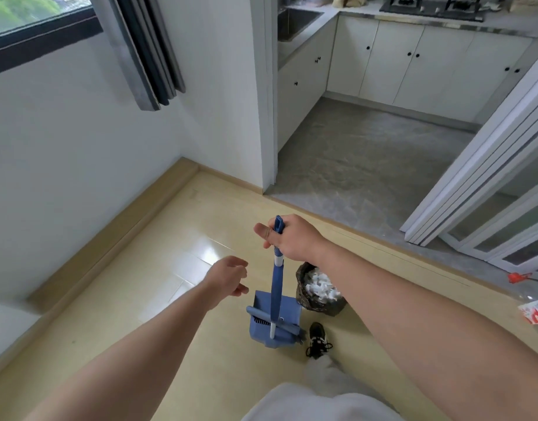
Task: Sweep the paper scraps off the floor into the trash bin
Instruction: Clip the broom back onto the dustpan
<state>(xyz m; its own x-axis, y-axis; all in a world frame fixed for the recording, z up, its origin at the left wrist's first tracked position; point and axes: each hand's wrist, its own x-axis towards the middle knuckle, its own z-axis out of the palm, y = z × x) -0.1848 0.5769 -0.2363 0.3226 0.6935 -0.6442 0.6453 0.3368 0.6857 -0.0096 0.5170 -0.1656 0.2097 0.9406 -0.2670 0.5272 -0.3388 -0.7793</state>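
1. The right hand [292,238] grips the top of the broom [276,287]; its fingers are curled round the blue handle and the thumb points to the left.
2. The left hand [228,276] holds nothing. Its fingers hang loosely curled, near the handle but not touching it.
3. The broom stands almost upright, with its lower end inside the blue dustpan [263,329] on the floor [170,268].
4. The trash bin [316,302], lined with a dark bag, is just beside the dustpan. Many white paper scraps [321,285] lie inside it, heaped near the rim.
5. I see no white scraps on the wooden floor around the dustpan, so I judge that the sweeping and emptying are nearly finished.
6. Far to the right, a red piece [518,277] and a red-and-white wrapper [535,311] lie on the floor; whether they belong to the task I cannot tell.
7. The next move probably calls for the left hand to take the dustpan, so that both tools can be carried together. A shoe [317,340] stands close to the dustpan, so the lift should go straight up.
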